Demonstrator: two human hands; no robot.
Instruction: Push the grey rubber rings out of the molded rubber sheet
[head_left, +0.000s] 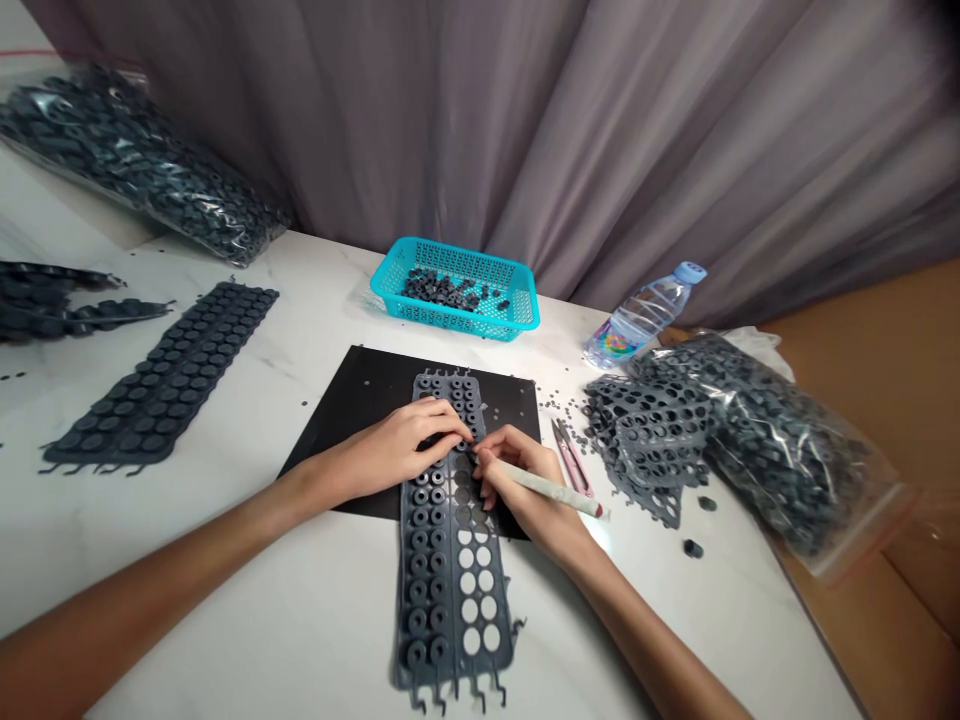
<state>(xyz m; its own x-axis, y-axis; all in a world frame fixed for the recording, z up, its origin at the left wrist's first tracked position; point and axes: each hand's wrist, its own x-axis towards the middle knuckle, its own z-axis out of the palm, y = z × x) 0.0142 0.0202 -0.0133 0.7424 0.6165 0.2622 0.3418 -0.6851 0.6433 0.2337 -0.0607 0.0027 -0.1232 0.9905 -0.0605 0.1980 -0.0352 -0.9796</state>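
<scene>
A long dark grey moulded rubber sheet lies lengthwise before me, its far part on a black mat. Ring-shaped rubber pieces fill its left columns, while the near part of the right columns shows open holes. My left hand rests across the sheet, thumb and forefinger closed at a spot near its right edge; any small piece between them is hidden. Close beside those fingertips, my right hand is closed around a pen-like tool with a pale wrapped handle and a red end. The tool's working tip is hidden.
Behind the mat stands a blue basket holding small rubber pieces. Pink-handled snips, emptied sheets, a water bottle and a bag of parts are right. Another sheet and a full bag lie left.
</scene>
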